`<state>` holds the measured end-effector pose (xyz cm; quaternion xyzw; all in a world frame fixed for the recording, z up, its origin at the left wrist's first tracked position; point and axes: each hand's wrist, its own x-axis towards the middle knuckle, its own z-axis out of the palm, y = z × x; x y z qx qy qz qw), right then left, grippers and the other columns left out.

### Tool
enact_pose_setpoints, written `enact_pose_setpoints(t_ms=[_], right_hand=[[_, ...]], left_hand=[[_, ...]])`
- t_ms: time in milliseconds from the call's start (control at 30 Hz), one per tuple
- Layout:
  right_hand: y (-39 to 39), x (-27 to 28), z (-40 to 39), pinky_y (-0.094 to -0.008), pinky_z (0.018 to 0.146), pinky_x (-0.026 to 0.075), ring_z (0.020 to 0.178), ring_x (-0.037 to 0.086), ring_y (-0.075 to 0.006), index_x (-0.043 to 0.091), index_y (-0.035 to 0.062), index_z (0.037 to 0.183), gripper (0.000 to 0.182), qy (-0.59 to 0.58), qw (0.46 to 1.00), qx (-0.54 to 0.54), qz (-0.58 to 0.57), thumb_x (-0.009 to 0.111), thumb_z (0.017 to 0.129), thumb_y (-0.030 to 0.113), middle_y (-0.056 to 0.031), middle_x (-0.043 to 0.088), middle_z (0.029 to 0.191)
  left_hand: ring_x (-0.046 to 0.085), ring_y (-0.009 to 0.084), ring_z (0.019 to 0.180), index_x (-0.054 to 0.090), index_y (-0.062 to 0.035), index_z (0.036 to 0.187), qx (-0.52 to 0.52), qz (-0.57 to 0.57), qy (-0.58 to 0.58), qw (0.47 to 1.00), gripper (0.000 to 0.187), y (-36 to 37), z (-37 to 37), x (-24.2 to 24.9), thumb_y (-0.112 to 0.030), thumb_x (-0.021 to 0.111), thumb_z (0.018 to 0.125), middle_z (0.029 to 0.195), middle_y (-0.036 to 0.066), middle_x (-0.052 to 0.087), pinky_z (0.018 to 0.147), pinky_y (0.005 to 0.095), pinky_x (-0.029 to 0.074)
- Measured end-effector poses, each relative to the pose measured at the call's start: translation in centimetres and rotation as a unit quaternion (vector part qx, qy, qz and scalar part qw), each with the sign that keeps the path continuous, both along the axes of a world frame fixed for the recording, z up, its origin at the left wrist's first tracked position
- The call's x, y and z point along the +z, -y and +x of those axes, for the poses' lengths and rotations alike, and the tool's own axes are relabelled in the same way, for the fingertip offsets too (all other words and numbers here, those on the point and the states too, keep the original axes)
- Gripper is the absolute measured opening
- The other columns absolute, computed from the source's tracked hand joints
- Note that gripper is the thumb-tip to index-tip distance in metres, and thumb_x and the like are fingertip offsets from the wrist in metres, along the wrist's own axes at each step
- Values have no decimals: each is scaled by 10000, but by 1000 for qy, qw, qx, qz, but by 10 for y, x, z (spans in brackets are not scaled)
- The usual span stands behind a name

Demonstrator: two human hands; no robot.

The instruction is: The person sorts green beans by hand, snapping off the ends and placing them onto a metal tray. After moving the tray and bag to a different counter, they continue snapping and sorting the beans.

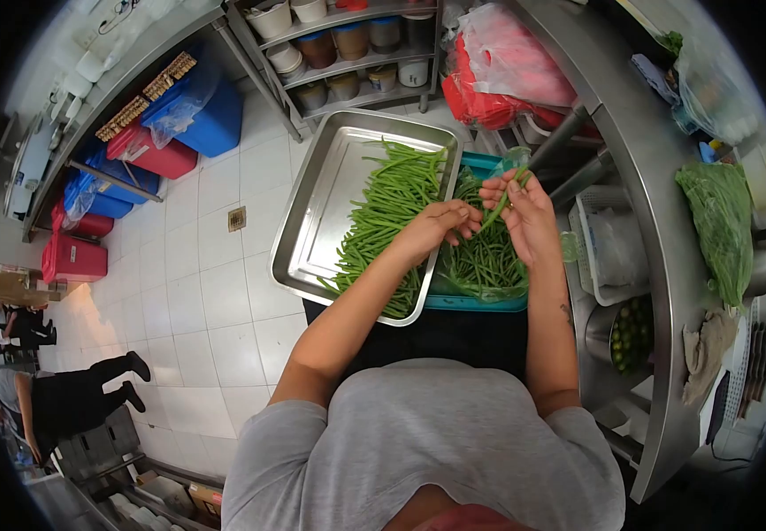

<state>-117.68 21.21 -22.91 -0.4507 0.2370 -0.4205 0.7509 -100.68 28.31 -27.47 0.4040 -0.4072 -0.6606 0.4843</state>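
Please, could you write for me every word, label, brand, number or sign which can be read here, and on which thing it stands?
No text can be read in this picture.
Cardboard box, lower left: any print is too small and blurred to read.
Tubs on the shelves: any labels are too small to read.
Metal tray: no lettering seen.
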Motion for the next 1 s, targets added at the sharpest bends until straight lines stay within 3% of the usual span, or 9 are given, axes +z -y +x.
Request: enact_pose_setpoints(t_ms=[100,300,400,500,600,800,867,933,1000], right_hand=[[1,-1,11,-327,820,474,929,594,-212,479,47,1069,138,-17,1000,6,-20,454,962,130,-135,595,1012],[-4,-2,21,-302,778,477,858,596,-183,481,47,1031,108,13,999,44,-22,437,968,122,-116,595,957],[-13,2,23,-292,766,478,819,593,-170,483,41,1019,101,32,996,44,-64,434,970,114,-110,595,923],[-22,10,32,-290,766,477,797,586,-164,484,35,1010,94,33,992,11,-120,450,964,109,-109,596,899],[-24,19,34,-292,769,476,784,578,-162,479,30,1011,96,76,990,-13,-119,470,958,110,-109,592,898],[-8,34,36,-302,768,477,771,570,-176,471,39,1036,127,229,969,-14,-92,501,947,125,-109,579,913],[18,32,30,-309,769,480,782,582,-191,485,44,1055,147,264,964,-22,-36,514,940,131,-113,590,916],[35,28,45,-312,768,484,803,593,-195,493,40,1062,155,136,989,-4,-63,514,940,132,-118,602,923],[52,14,68,-328,785,482,856,605,-201,498,32,1126,212,36,996,41,-71,518,933,119,-129,611,988]], left_hand=[[543,88,775,596,-38,1029,35,-49,147,987,220,-11,-5,11,-205,488,934,912,31,629,658,232,425],[504,56,683,596,-48,900,52,-25,89,994,198,-9,0,11,-225,514,934,805,-6,608,597,208,390],[454,56,616,578,-73,826,138,-29,101,985,190,-3,-9,7,-222,517,926,718,-30,540,568,225,366],[431,90,560,590,-57,787,175,105,-238,949,160,5,-20,13,-135,489,883,668,-13,529,527,234,346],[387,99,531,576,-48,777,226,133,-286,922,156,6,-29,38,-123,473,867,657,0,494,494,233,313],[371,98,506,505,-33,720,51,3,-476,878,153,-5,-9,57,-91,460,854,638,17,457,460,241,314],[370,96,506,491,-42,704,15,-43,-316,948,187,-15,-7,62,-123,485,873,628,11,429,448,229,317],[396,95,492,508,-29,695,28,-5,-92,995,247,-24,-20,60,-170,526,897,626,17,447,429,228,328],[537,201,568,572,-25,805,-20,-119,304,945,184,-18,-34,19,-191,565,885,711,84,561,502,297,417]])
